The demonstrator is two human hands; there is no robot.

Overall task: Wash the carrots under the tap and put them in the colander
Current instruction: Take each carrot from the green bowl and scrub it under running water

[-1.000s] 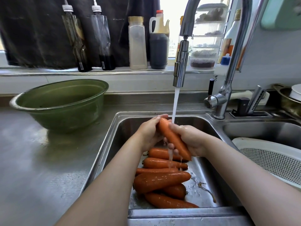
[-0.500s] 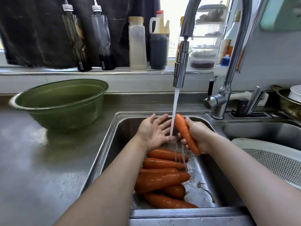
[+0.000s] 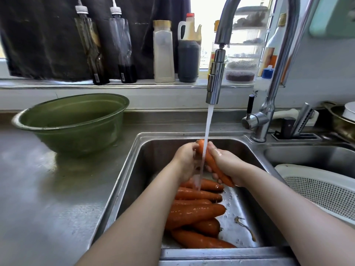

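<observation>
Both hands hold one carrot (image 3: 211,163) over the left sink basin (image 3: 153,160), directly beneath the tap (image 3: 215,81). The left hand (image 3: 185,163) is curled round the carrot's far, upper end. The right hand (image 3: 229,166) grasps its near, lower half. The carrot is tilted, its lower end to the right. The water stream (image 3: 207,131) falls onto it between the hands. A wet pile of carrots (image 3: 194,214) lies on the basin floor below. A white colander (image 3: 317,191) sits in the right basin, well apart from the held carrot. A green bowl (image 3: 73,121) stands on the counter at left.
</observation>
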